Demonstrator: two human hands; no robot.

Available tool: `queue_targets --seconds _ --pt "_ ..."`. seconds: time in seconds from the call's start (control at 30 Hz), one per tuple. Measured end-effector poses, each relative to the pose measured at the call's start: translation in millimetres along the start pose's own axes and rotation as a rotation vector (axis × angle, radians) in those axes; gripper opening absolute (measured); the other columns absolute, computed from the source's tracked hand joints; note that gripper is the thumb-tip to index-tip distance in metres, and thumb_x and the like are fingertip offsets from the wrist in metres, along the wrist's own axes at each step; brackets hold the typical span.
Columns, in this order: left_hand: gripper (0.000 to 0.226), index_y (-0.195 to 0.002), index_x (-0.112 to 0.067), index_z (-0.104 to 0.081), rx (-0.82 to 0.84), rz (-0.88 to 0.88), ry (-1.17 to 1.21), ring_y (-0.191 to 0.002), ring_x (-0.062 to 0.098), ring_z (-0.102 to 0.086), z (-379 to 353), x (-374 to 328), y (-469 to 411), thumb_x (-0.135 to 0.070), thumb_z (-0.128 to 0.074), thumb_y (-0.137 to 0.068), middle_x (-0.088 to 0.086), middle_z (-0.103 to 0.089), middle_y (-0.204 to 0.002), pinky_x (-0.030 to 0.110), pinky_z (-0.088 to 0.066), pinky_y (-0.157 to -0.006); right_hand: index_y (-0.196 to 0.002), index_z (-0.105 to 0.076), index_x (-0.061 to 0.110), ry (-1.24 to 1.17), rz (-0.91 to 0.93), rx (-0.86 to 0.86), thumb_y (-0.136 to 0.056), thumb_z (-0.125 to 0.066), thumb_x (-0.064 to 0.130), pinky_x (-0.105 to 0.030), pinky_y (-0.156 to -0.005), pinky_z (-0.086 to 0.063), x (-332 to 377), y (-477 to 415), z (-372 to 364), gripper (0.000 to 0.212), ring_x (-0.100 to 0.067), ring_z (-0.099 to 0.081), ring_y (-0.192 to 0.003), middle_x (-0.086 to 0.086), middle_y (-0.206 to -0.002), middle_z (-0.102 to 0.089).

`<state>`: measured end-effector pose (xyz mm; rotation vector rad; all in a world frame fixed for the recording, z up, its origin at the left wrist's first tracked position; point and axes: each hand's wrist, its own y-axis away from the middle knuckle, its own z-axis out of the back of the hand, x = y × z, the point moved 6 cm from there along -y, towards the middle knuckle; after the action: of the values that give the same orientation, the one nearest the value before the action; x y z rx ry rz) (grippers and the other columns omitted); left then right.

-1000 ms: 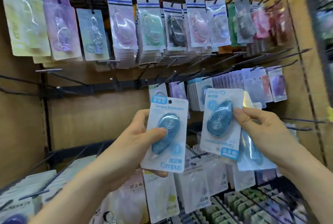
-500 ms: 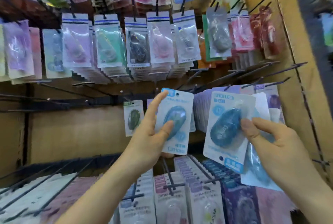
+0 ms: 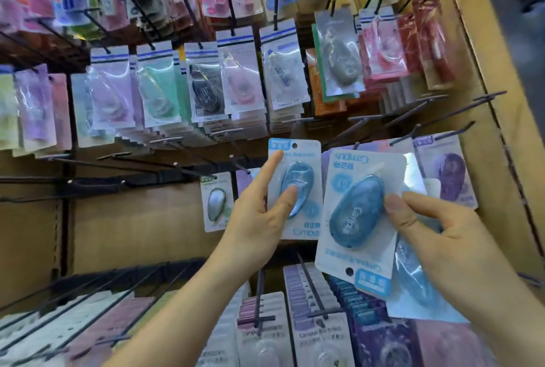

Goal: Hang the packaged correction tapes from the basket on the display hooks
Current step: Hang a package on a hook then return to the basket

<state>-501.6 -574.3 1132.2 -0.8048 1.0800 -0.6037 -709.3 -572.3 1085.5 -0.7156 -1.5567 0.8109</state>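
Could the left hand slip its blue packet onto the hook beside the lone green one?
Probably yes. The left hand holds its blue correction tape pack upright, hole at top, close to that bare hook; nothing blocks the way.

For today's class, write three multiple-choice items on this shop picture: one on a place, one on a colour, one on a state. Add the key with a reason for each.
1. Where is the hang hole of the pack in the right hand?
A. at the bottom
B. at the top
C. torn off

2. What colour is the correction tape in the left hand?
A. red
B. blue
C. black

3. What is the state of the left-hand pack?
A. lying in a basket
B. held up, hole at top
C. dropped on the floor

Key: 1 A, the right-hand pack is upside down, hole lowest; 2 B, blue case; 3 B, thumb presses its blister.
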Motion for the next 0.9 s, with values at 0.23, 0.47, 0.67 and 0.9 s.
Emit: queue_targets --seconds 0.23,0.47,0.67,0.9 --pt "0.077 -0.149 -0.039 -0.032 -0.004 0.085 -0.113 -0.124 0.016 -0.058 4.6 7.6 -7.6 -0.052 -0.062 -0.079 -0.007 -0.056 -0.14 0.042 -0.051 -0.101 -0.087 -0.078 0.025 0.046 -0.017 -0.026 -0.071 -0.058 0.06 -0.015 -0.08 -0.05 -10.2 -3.8 9.7 0.043 0.002 -0.067 -0.089 0.013 -0.091 -0.076" --pt "0.065 -0.15 -0.042 -0.027 -0.026 0.233 -0.333 -0.103 0.016 -0.068 13.4 49.9 -45.9 -0.032 -0.061 -0.096 -0.004 -0.062 -0.127 0.044 -0.058 -0.087 -0.081 -0.074 0.027 0.135 0.027 0.062 -0.083 -0.054 0.052 -0.017 -0.072 -0.045 -9.3 -7.0 2.8 0.033 -0.008 -0.062 -0.077 0.002 -0.077 -0.073" --pt "0.063 -0.141 -0.044 -0.036 -0.107 0.265 -0.591 -0.093 0.022 -0.063 17.2 84.3 -76.1 -0.025 -0.069 -0.091 0.002 -0.064 -0.108 0.036 -0.057 -0.074 -0.083 -0.073 0.02 0.071 0.041 0.031 -0.086 -0.059 0.058 -0.018 -0.063 -0.044 -27.7 -5.5 -3.0 0.04 -0.006 -0.056 -0.068 -0.01 -0.076 -0.069" --pt "0.066 -0.136 -0.038 -0.032 -0.108 0.215 -0.643 -0.097 0.027 -0.068 2.0 105.4 -91.2 -0.032 -0.075 -0.085 0.007 -0.067 -0.119 0.046 -0.058 -0.083 -0.074 -0.073 0.027 0.04 0.037 -0.02 -0.087 -0.058 0.041 -0.02 -0.069 -0.045 -37.9 -2.5 0.7 0.024 -0.016 -0.056 -0.08 0.004 -0.072 -0.068"
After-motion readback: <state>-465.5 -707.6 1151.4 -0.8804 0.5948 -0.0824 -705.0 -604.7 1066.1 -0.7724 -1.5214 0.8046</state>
